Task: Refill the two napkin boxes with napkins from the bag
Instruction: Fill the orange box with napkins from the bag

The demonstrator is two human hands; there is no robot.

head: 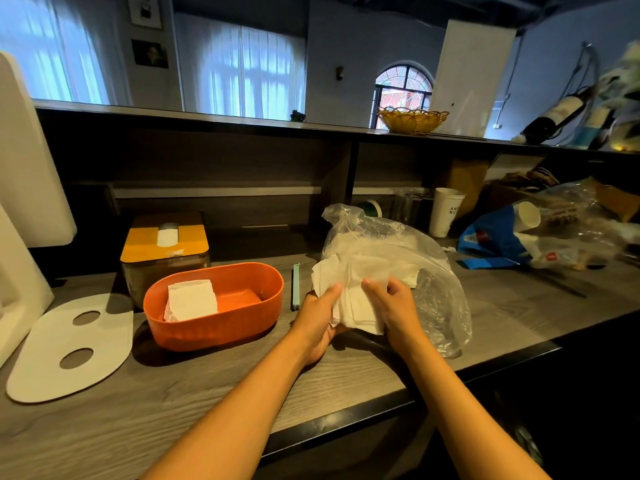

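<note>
Both hands (pixel 320 315) (pixel 394 303) gripping a napkin stack (pixel 353 306) at the clear bag (pixel 398 258), beside the orange box (pixel 214 306).

Napkins (pixel 349 299) hide the left hand's (pixel 317 320) fingers, thumb alone showing; the stack's far part blurs behind the bag's (pixel 391 244) cloudy plastic. Both forearms run off the bottom edge. The white foam (pixel 24 161) at the worktop's (pixel 173 393) left end is cut by the frame. Print on the paper cup (pixel 445 211) is too small to read; the bottle (pixel 557 114) and greenery at far right are blurred.
</note>
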